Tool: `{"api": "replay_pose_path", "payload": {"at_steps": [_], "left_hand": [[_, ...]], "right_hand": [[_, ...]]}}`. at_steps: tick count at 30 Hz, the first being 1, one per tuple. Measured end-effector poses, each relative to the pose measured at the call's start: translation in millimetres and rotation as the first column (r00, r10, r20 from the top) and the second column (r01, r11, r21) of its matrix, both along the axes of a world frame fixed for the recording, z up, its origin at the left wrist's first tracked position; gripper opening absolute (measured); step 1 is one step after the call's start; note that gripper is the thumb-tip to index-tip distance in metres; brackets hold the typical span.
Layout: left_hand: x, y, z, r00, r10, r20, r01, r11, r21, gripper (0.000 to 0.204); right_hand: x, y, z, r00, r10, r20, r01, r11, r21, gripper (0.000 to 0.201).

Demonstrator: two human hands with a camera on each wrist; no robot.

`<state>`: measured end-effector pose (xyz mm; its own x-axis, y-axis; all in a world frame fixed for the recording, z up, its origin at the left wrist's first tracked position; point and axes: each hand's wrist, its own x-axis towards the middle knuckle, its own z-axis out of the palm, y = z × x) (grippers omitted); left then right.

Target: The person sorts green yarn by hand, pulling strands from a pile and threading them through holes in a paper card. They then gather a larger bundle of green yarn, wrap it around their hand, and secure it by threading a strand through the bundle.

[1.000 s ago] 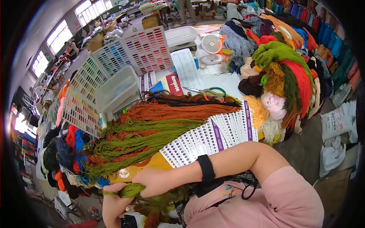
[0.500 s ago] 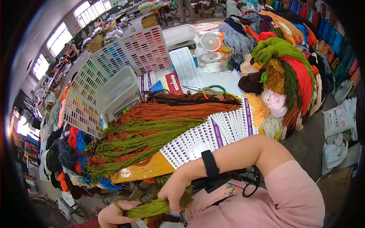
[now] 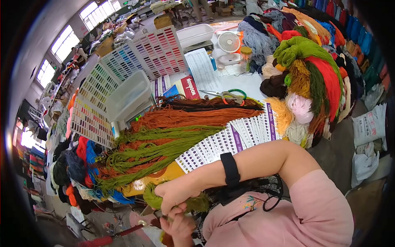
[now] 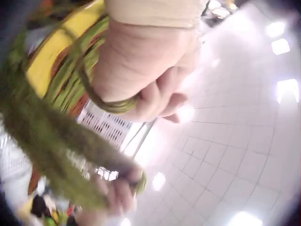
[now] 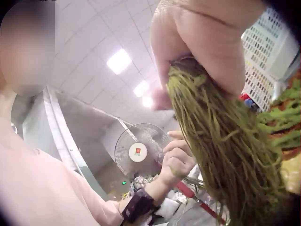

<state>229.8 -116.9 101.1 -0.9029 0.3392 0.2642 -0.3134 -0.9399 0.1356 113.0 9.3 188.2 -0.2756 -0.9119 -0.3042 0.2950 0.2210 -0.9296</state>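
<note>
My right hand (image 3: pixel 175 194) grips a skein of green yarn (image 3: pixel 196 204) beside the table's front edge, its thumb and fingers closed round the bundle. In the right wrist view the loose strands of the skein (image 5: pixel 221 146) hang below that hand. Just under it in the head view is my left hand (image 3: pixel 181 225), fingers curled. Thin green strands (image 4: pixel 113 107) run into the curled fingers of my left hand (image 4: pixel 146 70) in the left wrist view, with the right hand (image 4: pixel 120 195) holding the thick bundle farther off.
Green yarn (image 3: pixel 164 145) and rust yarn (image 3: pixel 197 117) lie across the table beside fanned shade cards (image 3: pixel 207 148). Scissors (image 3: pixel 232 96), a notebook (image 3: pixel 189 87), a white bin (image 3: pixel 129 92) on a scale and a colour chart (image 3: pixel 160 51) stand behind. Piled skeins (image 3: pixel 304 82) fill the right.
The skein was stretched between both hands, low in front of the table. My left hand has since moved right, beneath the right one, and the right hand has risen leftward with the bundle.
</note>
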Motion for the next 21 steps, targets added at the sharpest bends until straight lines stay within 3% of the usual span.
{"api": "replay_pose_path", "payload": {"at_steps": [1, 3, 4, 6, 8, 12, 13, 14, 16, 17, 18, 20, 21], "left_hand": [[-9.5, 0.6, -8.6, 0.998, -0.050, -0.027, 0.048, 0.997, -0.063, 0.064], [-21.1, -4.1, -9.4, 0.999, 0.032, -0.006, -0.032, 0.973, -0.229, 0.060], [-25.7, -4.9, -5.9, 0.986, 0.166, 0.027, -0.148, 0.932, -0.331, 0.058], [-41.2, -4.9, 10.3, 0.962, 0.272, -0.033, -0.265, 0.895, -0.359, 0.054], [-59.4, -8.5, 35.8, 0.954, 0.230, -0.191, -0.268, 0.940, -0.212, 0.050], [-63.1, -33.8, 96.6, 0.899, 0.398, -0.181, -0.424, 0.894, -0.144, 0.041], [-64.6, -51.8, 103.8, 0.877, 0.412, -0.247, -0.454, 0.879, -0.145, 0.041], [-63.4, -68.2, 113.1, 0.908, 0.373, -0.189, -0.392, 0.917, -0.070, 0.040], [-61.0, -76.3, 146.7, 0.931, 0.216, -0.294, -0.258, 0.960, -0.112, 0.041], [-61.6, -87.7, 156.7, 0.918, 0.258, -0.302, -0.289, 0.955, -0.064, 0.041], [-62.9, -101.2, 166.1, 0.903, 0.299, -0.307, -0.319, 0.948, -0.016, 0.041], [-68.8, -108.4, 196.5, 0.805, 0.127, -0.580, -0.299, 0.931, -0.211, 0.040], [-71.4, -106.4, 211.6, 0.768, 0.051, -0.639, -0.300, 0.909, -0.288, 0.040]], "right_hand": [[1.0, 3.3, 9.2, 0.993, 0.076, -0.089, -0.072, 0.996, 0.045, 0.020], [1.2, 11.2, 30.9, 0.938, 0.230, -0.261, -0.198, 0.970, 0.143, 0.018], [3.2, 13.0, 34.5, 0.888, 0.272, -0.369, -0.220, 0.959, 0.178, 0.018], [6.8, 16.8, 38.2, 0.752, 0.347, -0.561, -0.248, 0.937, 0.247, 0.020], [5.7, 22.1, 42.0, 0.721, 0.285, -0.632, -0.217, 0.958, 0.186, 0.020], [-9.4, 33.3, 45.0, 0.692, 0.231, -0.684, -0.201, 0.972, 0.125, 0.020], [-10.4, 32.8, 37.3, 0.554, 0.105, -0.826, -0.103, 0.993, 0.057, 0.020], [-10.2, 32.0, 38.6, 0.556, 0.101, -0.825, -0.078, 0.995, 0.069, 0.022], [-11.1, 26.9, 41.7, 0.562, 0.089, -0.822, -0.028, 0.996, 0.088, 0.027], [-12.3, 20.4, 40.3, 0.406, 0.092, -0.909, -0.008, 0.995, 0.097, 0.024], [-12.5, 15.6, 39.1, 0.375, 0.052, -0.926, 0.010, 0.998, 0.060, 0.022], [-11.9, 6.6, 36.8, 0.312, -0.029, -0.950, 0.045, 0.999, -0.016, 0.021], [-14.1, 1.9, 37.1, 0.291, -0.035, -0.956, 0.064, 0.998, -0.017, 0.018]]}}
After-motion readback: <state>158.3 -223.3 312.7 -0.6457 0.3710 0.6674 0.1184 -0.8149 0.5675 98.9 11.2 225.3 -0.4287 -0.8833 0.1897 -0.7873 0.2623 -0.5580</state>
